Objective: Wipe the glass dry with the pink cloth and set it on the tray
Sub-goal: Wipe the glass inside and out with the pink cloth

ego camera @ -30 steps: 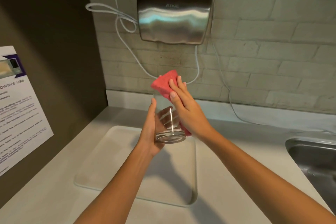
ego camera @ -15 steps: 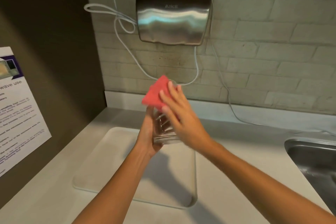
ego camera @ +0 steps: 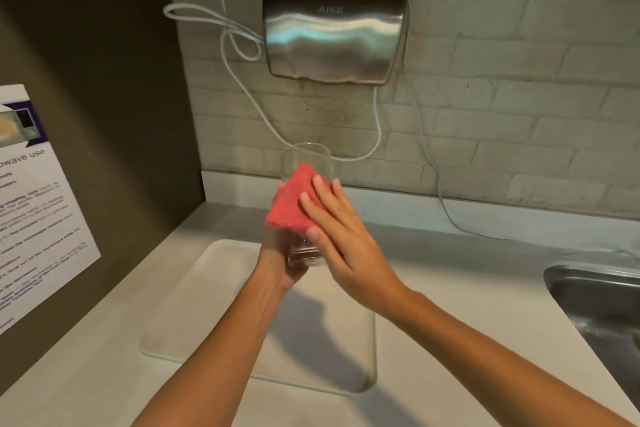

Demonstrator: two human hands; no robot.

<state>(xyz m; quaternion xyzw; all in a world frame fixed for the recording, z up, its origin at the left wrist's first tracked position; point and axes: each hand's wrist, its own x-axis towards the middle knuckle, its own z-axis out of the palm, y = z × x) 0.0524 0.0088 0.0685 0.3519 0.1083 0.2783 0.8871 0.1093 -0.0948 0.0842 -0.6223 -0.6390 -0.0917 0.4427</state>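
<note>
Above the tray (ego camera: pixel 194 305), the left hand (ego camera: pixel 277 267) grips the glass (ego camera: pixel 306 163) upright; the right hand (ego camera: pixel 341 236) has slid the cloth (ego camera: pixel 294 199) down from rim to side. Wiping continues; placing remains.

Steel hand dryer (ego camera: pixel 334 33) on brick wall (ego camera: pixel 519 97), looped white cord (ego camera: pixel 221 31), printed notice (ego camera: pixel 34 204), sink (ego camera: pixel 602 302)

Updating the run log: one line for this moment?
phase: wiping | left hand: holds glass | right hand: presses pink cloth on glass | tray: below, bare
</note>
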